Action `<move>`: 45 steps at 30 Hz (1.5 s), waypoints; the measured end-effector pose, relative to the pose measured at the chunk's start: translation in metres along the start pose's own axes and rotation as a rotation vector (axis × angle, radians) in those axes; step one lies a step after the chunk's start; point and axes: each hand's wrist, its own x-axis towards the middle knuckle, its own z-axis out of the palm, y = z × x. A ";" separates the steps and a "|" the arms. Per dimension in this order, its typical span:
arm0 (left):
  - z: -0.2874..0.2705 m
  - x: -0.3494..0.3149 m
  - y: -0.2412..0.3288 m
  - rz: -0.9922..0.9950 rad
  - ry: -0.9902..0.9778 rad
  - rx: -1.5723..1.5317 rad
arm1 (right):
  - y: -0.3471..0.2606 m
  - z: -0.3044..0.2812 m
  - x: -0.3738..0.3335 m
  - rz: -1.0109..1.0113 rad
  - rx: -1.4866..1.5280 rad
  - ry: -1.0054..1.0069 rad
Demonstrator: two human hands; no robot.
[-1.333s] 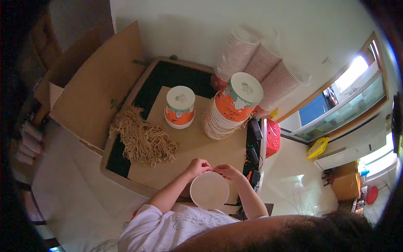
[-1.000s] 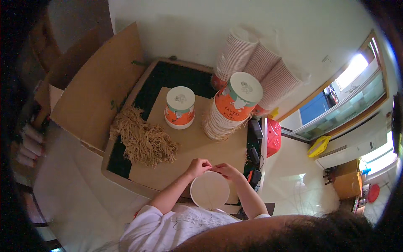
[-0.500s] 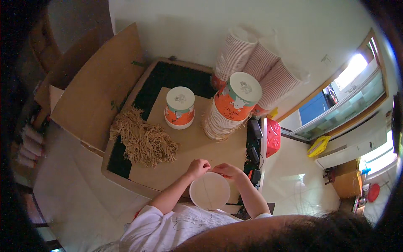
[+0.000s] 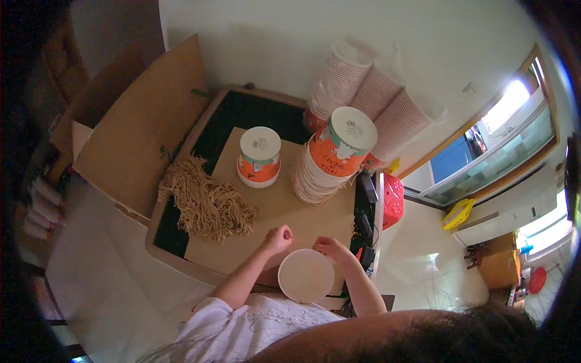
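A white-mouthed paper bucket (image 4: 305, 276) is tilted against my shirt, its round opening facing up. My right hand (image 4: 330, 248) pinches at the far right part of its rim; exactly how the fingertips grip is hard to see. Left of the rim and apart from it, my left hand (image 4: 278, 239) is closed; whatever it may hold is too small to make out. A tangled bundle of tan cords (image 4: 209, 202) lies on the table to the left. Beyond my hands stand an upside-down orange and green bucket (image 4: 259, 158) and a taller stack of such buckets (image 4: 342, 145), with cords hanging about it.
Tall sleeves of nested white buckets (image 4: 357, 78) lean against the wall. A cardboard sheet (image 4: 272, 212) covers part of the dark green tabletop (image 4: 242, 109). A large open carton (image 4: 142, 127) stands left. Black adapters (image 4: 365, 224) and a red basket (image 4: 393, 199) are at the right edge.
My left hand has drawn away from the rim, to the left and slightly farther out. The bucket has shifted a little to the right, while my right hand stays by its rim.
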 end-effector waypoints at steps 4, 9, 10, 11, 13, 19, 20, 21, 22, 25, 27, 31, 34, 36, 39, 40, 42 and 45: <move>-0.013 -0.012 0.000 -0.172 -0.204 0.001 | 0.020 -0.012 -0.010 -0.115 0.047 -0.054; -0.015 -0.016 0.009 0.025 -0.075 0.050 | 0.000 -0.015 -0.017 -0.099 0.240 0.115; -0.020 -0.016 0.014 0.046 -0.049 0.088 | 0.000 -0.018 -0.018 -0.081 0.195 0.171; -0.021 -0.015 0.014 0.048 -0.051 0.087 | 0.006 -0.025 -0.019 -0.080 0.196 0.174; -0.029 -0.016 0.008 0.136 0.011 0.190 | 0.023 -0.037 -0.020 -0.039 0.219 0.172; -0.026 -0.019 -0.010 -0.054 -0.053 -0.074 | 0.058 -0.038 -0.020 0.113 0.467 0.104; -0.027 -0.022 -0.008 -0.055 -0.054 -0.072 | 0.058 -0.036 -0.018 0.112 0.469 0.103; -0.028 -0.025 -0.006 -0.015 -0.065 -0.045 | 0.058 -0.033 -0.015 0.161 0.524 0.075; -0.028 -0.027 -0.003 0.027 -0.077 -0.018 | 0.058 -0.030 -0.012 0.208 0.577 0.049; -0.028 -0.032 -0.002 -0.118 -0.120 -0.038 | 0.065 -0.022 0.004 0.181 0.424 -0.044; -0.033 -0.030 0.010 -0.075 -0.189 0.073 | 0.084 -0.029 0.021 0.183 0.225 -0.094; -0.029 -0.035 0.028 0.059 -0.357 0.205 | 0.142 -0.046 0.050 0.214 0.410 -0.247; -0.029 -0.049 0.013 0.029 -0.261 0.426 | 0.101 -0.018 0.043 -0.187 -0.272 -0.356; -0.033 -0.056 0.020 0.070 -0.210 0.514 | 0.068 -0.006 0.033 -0.192 -0.386 -0.373; -0.040 -0.061 0.071 0.216 -0.226 0.535 | 0.084 -0.020 0.030 0.152 0.297 -0.352; -0.042 -0.061 0.085 0.325 -0.199 0.502 | 0.095 -0.026 0.030 0.471 1.093 -0.321; -0.057 -0.071 0.092 0.367 -0.122 0.483 | 0.033 -0.007 0.007 0.095 0.456 -0.411; -0.066 -0.072 0.114 0.548 0.007 0.480 | -0.019 -0.018 -0.037 -0.250 0.076 -0.396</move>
